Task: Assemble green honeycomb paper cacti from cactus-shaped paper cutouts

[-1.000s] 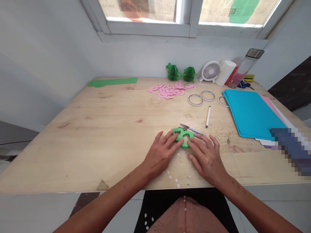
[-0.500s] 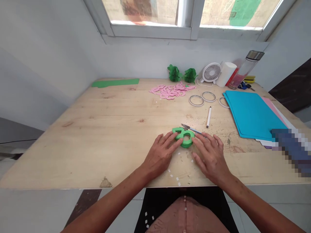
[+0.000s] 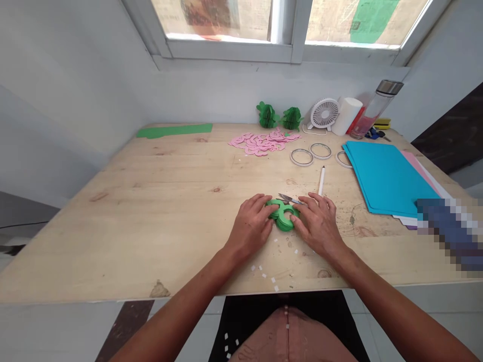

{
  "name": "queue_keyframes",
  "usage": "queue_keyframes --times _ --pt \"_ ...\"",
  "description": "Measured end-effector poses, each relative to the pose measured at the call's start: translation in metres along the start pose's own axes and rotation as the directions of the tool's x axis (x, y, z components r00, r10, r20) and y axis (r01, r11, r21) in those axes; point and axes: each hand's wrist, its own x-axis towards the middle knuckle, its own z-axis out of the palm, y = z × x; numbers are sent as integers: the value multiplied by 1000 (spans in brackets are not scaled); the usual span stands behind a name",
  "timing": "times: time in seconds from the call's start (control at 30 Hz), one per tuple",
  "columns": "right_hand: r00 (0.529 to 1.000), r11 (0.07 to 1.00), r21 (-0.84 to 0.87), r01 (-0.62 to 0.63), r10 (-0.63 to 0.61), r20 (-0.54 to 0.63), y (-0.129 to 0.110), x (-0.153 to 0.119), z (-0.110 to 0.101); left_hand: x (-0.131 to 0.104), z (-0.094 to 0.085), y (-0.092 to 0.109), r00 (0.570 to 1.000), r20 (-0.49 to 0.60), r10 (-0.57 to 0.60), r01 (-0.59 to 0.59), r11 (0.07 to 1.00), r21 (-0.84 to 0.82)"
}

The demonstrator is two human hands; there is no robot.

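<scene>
While the green paper stack (image 3: pixel 286 224) is kept low on the bench (image 3: pixel 169 201), its left side is held by the fingers of the left hand (image 3: pixel 251 221) and its right side by the fingers and thumb of the right hand (image 3: pixel 319 221). The two hands are set apart, with the stack between them, and a round hole can be seen in it. Just behind the stack, the scissors (image 3: pixel 289 198) are laid flat, and their handles are hidden by the right hand. Behind the stack and to its right, a white pen (image 3: pixel 322 180) is seen, and past it three tape rolls (image 3: pixel 302 164) are laid down. Far behind the stack, a heap of pink paper cutouts (image 3: pixel 260 144) is spread out, and behind that two dark green paper shapes (image 3: pixel 267 116) are stood up. A small fan (image 3: pixel 325 114), a white roll (image 3: pixel 347 116) and a bottle (image 3: pixel 373 113) are placed far behind the stack, to the right. Well to the right of the stack, blue sheets (image 3: pixel 392 178) are piled. Far behind it to the left, a green strip (image 3: pixel 175 130) is laid. Little white bits (image 3: pixel 273 280) are scattered in front of it.
</scene>
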Motion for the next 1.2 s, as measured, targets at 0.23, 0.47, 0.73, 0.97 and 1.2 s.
queue_keyframes --times 0.23,0.47,0.73,0.97,1.2 --pt "999 1000 -5 4 -3 55 -4 -1 -2 6 1 -7 996 27 84 -86 995 56" --pt "991 991 69 112 -116 68 -14 -10 -10 -15 -11 -13 974 172 -149 110 970 216" --pt "989 991 54 122 -126 81 -21 3 -5 -39 -12 -15 956 257 -143 37 926 375" --pt "998 969 248 -13 29 -61 1 7 -33 -41 -5 1 953 301 -42 -71 932 355" --pt "994 931 356 -83 102 -35 3 -18 -52 -50 -16 34 893 417 166 -232 966 113"
